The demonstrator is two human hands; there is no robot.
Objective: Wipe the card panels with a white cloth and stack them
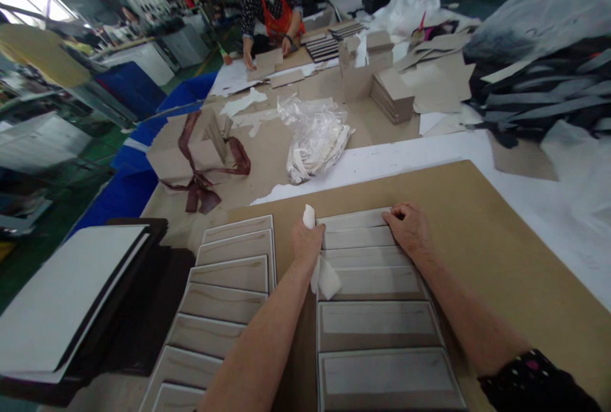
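Observation:
Two columns of overlapping grey-beige rectangular panels with pale edges lie before me, the left column [226, 300] and the right column [379, 326]. My left hand [307, 241] is closed around a crumpled white cloth or tissue [329, 279], whose ends stick out above and below the fist. Its fingertips touch the left edge of the farthest panel [354, 218] in the right column. At that panel's far right corner, the thumb and finger of my right hand [409, 228] are pinched together on the edge. Brownish streaks show on the left column's panels.
A brown board [496, 259] lies under the panels. Dark sheets with a white one [71, 291] on top are stacked at left. Beyond are a ribbon-tied bundle [184, 151], a clear plastic bag [315, 141] and stacked cards [394, 93]. A co-worker [272, 4] handles cards across the table.

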